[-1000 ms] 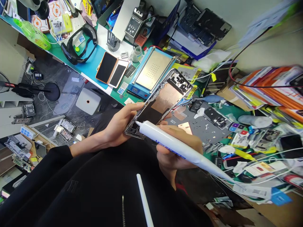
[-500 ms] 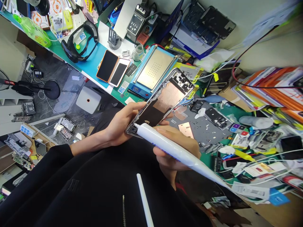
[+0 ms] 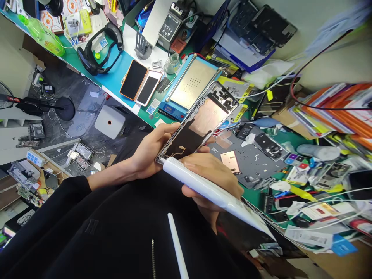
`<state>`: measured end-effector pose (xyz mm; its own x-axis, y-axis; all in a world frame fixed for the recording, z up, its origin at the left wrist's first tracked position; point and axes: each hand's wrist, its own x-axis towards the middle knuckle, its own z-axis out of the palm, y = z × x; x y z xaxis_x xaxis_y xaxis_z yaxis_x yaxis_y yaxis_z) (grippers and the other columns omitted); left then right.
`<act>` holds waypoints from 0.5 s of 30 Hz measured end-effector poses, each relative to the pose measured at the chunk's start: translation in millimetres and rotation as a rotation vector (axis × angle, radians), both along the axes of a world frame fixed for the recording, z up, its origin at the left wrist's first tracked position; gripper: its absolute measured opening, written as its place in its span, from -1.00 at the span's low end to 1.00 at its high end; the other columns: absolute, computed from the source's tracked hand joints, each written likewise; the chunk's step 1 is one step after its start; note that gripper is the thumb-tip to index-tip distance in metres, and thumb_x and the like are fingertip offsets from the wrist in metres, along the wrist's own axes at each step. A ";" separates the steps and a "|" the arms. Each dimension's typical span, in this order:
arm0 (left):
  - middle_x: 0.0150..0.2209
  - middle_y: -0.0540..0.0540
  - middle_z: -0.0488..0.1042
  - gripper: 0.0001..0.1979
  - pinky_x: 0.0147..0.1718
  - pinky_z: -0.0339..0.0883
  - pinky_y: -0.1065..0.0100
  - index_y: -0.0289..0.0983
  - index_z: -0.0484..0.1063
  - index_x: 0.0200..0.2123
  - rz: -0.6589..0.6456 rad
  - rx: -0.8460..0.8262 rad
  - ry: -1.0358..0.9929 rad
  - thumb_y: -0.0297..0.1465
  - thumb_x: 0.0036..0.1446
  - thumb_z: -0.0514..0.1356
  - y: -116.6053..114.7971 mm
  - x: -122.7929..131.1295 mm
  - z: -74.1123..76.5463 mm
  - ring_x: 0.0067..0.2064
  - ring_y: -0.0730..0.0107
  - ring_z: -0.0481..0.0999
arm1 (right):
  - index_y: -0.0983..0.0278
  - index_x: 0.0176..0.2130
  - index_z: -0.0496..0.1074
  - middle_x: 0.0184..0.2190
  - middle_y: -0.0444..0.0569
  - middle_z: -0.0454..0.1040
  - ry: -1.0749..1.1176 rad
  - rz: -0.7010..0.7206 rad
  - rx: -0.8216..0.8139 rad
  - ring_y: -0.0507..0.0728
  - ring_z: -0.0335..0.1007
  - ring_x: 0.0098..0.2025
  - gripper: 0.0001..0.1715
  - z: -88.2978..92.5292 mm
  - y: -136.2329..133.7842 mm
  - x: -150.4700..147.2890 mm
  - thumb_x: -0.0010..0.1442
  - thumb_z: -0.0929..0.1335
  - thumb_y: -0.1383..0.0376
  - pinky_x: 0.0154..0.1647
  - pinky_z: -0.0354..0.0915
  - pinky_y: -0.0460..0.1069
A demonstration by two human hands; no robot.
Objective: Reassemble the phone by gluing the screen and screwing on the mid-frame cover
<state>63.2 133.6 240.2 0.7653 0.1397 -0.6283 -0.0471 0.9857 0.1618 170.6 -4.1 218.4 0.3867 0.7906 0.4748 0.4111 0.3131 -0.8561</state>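
My left hand (image 3: 147,153) is closed around the lower end of a phone frame (image 3: 200,120). The frame is tilted up, its inner side facing me, with a coppery plate, a black lower area and camera openings at the top corner. My right hand (image 3: 215,182) grips a long white glue tube (image 3: 200,184), fingers wrapped round its body. The tube's narrow nozzle is at the lower left corner of the frame, on or just above its edge; I cannot tell whether it touches. A thin yellowish flex cable shows inside the frame near there.
Behind the frame stands a blue heating plate (image 3: 188,85). Two phones (image 3: 133,79) lie left of it, then black goggles (image 3: 87,58). A grey work mat (image 3: 261,166) bears small parts and a phone back (image 3: 270,147). Tools and cables crowd the right.
The glue tube and my right hand have shifted left, bringing the nozzle nearer the frame's lower left corner. My left hand keeps hold of the frame. The whole view has moved slightly.
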 end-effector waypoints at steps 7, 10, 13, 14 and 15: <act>-0.15 -0.20 0.79 -0.61 0.09 0.62 0.16 -0.32 0.70 0.02 0.004 -0.016 0.015 -0.13 0.39 0.30 -0.3 -0.4 -2.7 -0.07 0.03 0.81 | 0.23 0.23 0.62 -0.15 -0.02 0.75 -0.020 0.045 -0.034 0.24 0.77 -0.14 -0.58 0.2 -2.1 3.2 0.42 0.58 0.31 -0.08 0.71 0.16; -0.12 -0.21 0.79 -0.61 0.10 0.63 0.13 -0.32 0.71 -0.01 -0.006 -0.021 0.011 -0.12 0.40 0.29 -0.2 -1.3 -3.7 -0.05 0.01 0.81 | 0.24 0.23 0.62 -0.14 -0.01 0.75 -0.012 0.072 -0.026 0.24 0.78 -0.11 -0.60 -0.4 -3.0 4.1 0.47 0.55 0.23 -0.06 0.71 0.16; -0.11 -0.20 0.79 -0.63 0.10 0.64 0.11 -0.31 0.70 -0.02 0.005 -0.035 0.017 -0.14 0.41 0.26 0.6 -1.7 -3.6 -0.06 0.01 0.81 | 0.24 0.22 0.61 -0.16 0.00 0.74 0.013 0.059 -0.026 0.23 0.78 -0.11 -0.62 0.8 -2.6 2.3 0.53 0.50 0.12 -0.07 0.70 0.15; -0.12 -0.20 0.79 -0.63 0.09 0.64 0.11 -0.31 0.70 -0.03 0.007 -0.037 0.025 -0.14 0.41 0.26 0.8 -1.7 -3.4 -0.07 0.02 0.80 | 0.23 0.22 0.61 -0.17 0.00 0.75 0.018 0.055 -0.028 0.23 0.78 -0.12 -0.62 1.0 -2.2 1.5 0.54 0.49 0.10 -0.09 0.70 0.15; -0.13 -0.20 0.79 -0.63 0.07 0.64 0.11 -0.31 0.70 -0.04 0.007 -0.037 0.036 -0.13 0.41 0.27 1.0 -1.6 -3.1 -0.08 0.03 0.80 | 0.23 0.21 0.62 -0.17 -0.01 0.75 0.019 0.055 -0.028 0.23 0.78 -0.13 -0.62 0.8 -1.7 0.9 0.54 0.49 0.09 -0.10 0.70 0.15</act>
<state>61.7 134.7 237.1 0.7413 0.1208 -0.6602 -0.0485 0.9907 0.1269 171.6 -5.8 219.2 0.3507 0.8238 0.4454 0.3777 0.3107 -0.8722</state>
